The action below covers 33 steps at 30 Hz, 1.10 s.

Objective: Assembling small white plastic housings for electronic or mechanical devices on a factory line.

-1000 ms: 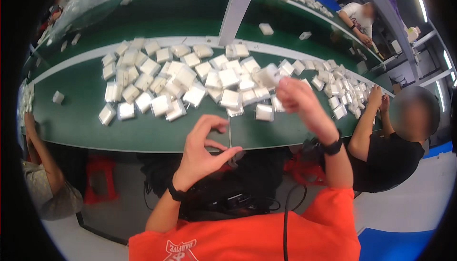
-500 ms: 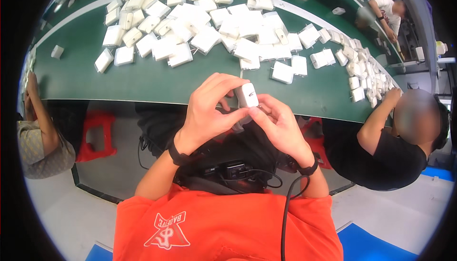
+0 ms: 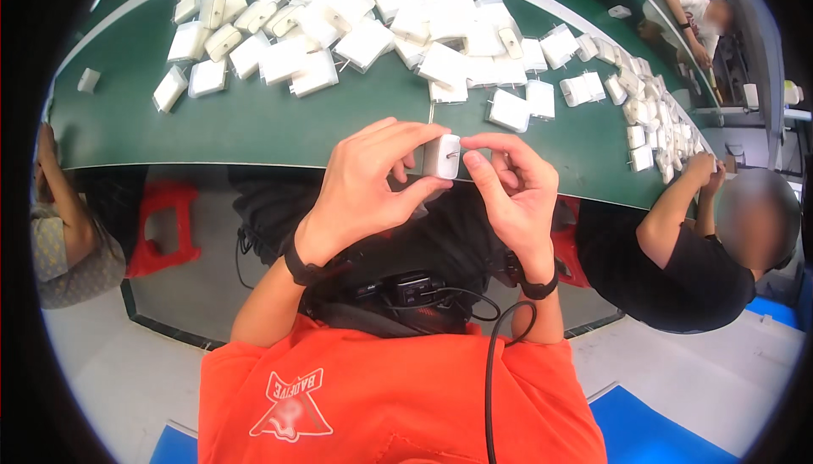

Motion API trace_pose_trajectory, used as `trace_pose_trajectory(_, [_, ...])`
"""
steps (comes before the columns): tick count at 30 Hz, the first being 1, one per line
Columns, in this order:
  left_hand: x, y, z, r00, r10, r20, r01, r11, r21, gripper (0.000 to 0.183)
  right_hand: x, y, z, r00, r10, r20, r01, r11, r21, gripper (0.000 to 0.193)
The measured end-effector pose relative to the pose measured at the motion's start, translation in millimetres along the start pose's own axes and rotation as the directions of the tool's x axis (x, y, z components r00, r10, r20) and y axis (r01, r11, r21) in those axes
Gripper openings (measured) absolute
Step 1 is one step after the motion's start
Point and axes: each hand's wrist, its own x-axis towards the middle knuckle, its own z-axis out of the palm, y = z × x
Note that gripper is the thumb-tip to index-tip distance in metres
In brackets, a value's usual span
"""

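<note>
A white charger plug (image 3: 443, 157) is pinched between the thumb and fingers of my left hand (image 3: 360, 180), just over the table's near edge. A dark slot or pin shows on its end face; I cannot make out which. My right hand (image 3: 517, 189) is at the charger plug's right side, its index fingertip at the upper corner and its thumb a little apart from it. Nothing shows between that thumb and index finger; its other fingers are curled. Beyond my hands, a large heap of white charger plugs (image 3: 364, 41) in clear wrapping lies on the green table (image 3: 279, 129).
More charger plugs (image 3: 652, 117) are piled at the right, beside a co-worker in black (image 3: 669, 269). Another person's arm (image 3: 63, 193) is at the left edge. Red stools (image 3: 165, 227) stand under the table. A black cable (image 3: 489, 379) runs from my right wrist.
My right thumb has come off the charger plug's lower edge, and that hand has shifted right. The charger plug has turned slightly in my left hand. The view has shifted a little.
</note>
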Motion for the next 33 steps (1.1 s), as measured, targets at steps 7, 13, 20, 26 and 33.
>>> trace_pose_trajectory(7, [0, 1, -2, 1.0, -0.002, 0.013, 0.002, 1.0, 0.009, 0.055, 2, 4, 5, 1.0, -0.006, -0.007, 0.006, 1.0, -0.026, 0.011])
trace_pose_trajectory(13, [0, 0, -2, 1.0, 0.01, 0.008, -0.01, 1.0, -0.004, 0.056, 1, 9, 4, 1.0, 0.013, -0.01, -0.013, 0.997, 0.076, 0.011])
trace_pose_trajectory(20, [0, -1, -3, 1.0, 0.006, 0.012, -0.005, 0.999, -0.038, 0.056, 2, 12, 6, 0.996, 0.091, 0.011, -0.091, 0.979, 0.185, 0.013])
trace_pose_trajectory(26, [0, -1, -3, 1.0, 0.002, 0.008, -0.002, 0.999, -0.043, 0.057, 3, 9, 5, 0.984, 0.172, 0.05, -0.179, 0.933, 0.312, 0.017])
trace_pose_trajectory(33, [0, -1, -3, 1.0, 0.004, 0.001, -0.004, 1.0, -0.023, 0.056, 4, 11, 4, 0.98, 0.182, 0.077, -0.198, 0.92, 0.339, 0.016])
